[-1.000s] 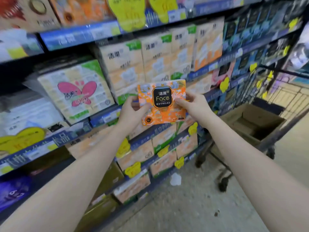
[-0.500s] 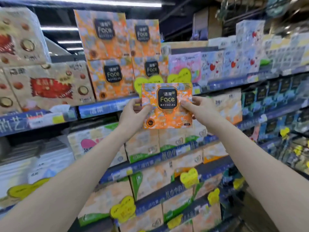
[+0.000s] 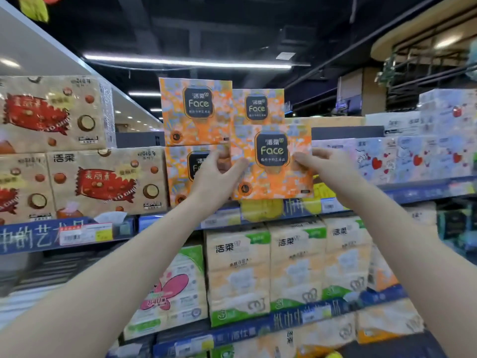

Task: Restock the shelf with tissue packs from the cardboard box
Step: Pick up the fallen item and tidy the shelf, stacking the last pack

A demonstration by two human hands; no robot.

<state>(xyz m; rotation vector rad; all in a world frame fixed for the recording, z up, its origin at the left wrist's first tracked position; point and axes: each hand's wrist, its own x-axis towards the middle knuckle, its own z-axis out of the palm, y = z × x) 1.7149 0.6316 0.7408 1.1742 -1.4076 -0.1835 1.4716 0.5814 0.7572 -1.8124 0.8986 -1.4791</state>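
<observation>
An orange "Face" tissue pack [image 3: 271, 174] is held up in front of the top shelf [image 3: 426, 191], its label facing me. My left hand [image 3: 215, 180] grips its left edge and my right hand [image 3: 326, 165] grips its right edge. Behind it stand matching orange packs: a stack of two [image 3: 195, 112] on the left and one [image 3: 258, 107] directly behind the held pack. The held pack hangs just above the shelf's blue price rail [image 3: 284, 208]. The cardboard box is out of view.
Brown tissue packs with red wrappers [image 3: 103, 179] fill the top shelf to the left. White packs with red hearts [image 3: 413, 158] stand to the right. Cream and green packs [image 3: 291, 267] sit on the shelf below. Ceiling lights run overhead.
Both hands have lifted the orange pack from the middle shelves up to the top shelf. My view has tilted upward, so the trolley and the cardboard box have dropped out of sight.
</observation>
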